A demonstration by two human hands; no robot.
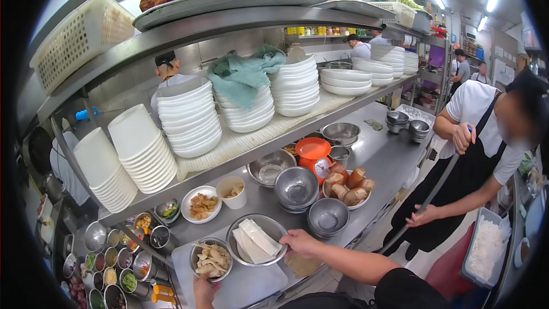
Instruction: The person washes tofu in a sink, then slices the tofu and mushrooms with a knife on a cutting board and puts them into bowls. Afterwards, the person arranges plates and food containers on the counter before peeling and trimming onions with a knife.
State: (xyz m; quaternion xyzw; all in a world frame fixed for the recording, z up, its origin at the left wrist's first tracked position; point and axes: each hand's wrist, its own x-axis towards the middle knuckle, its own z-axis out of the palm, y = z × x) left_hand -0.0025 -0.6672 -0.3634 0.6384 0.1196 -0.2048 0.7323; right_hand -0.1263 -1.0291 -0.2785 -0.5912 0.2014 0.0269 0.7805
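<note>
Slab bowl [233, 244] rim-gripped by R hand [302, 243], L hand [205, 292] gripping pale-pcs bowl [215, 278]; best held lvl w/o spills.

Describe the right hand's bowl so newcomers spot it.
Find the steel counter below the shelf of white dishes. At the pale board there, the right hand grips a metal bowl. Unlike the other metal bowls, this one holds flat white slabs.

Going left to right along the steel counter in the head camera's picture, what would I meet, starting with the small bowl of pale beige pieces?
Small round metal bowl of pale beige pieces, larger round metal bowl of white slabs, bare right hand, stacked round grey metal bowls, small metal bowls stacked farther back.
</note>
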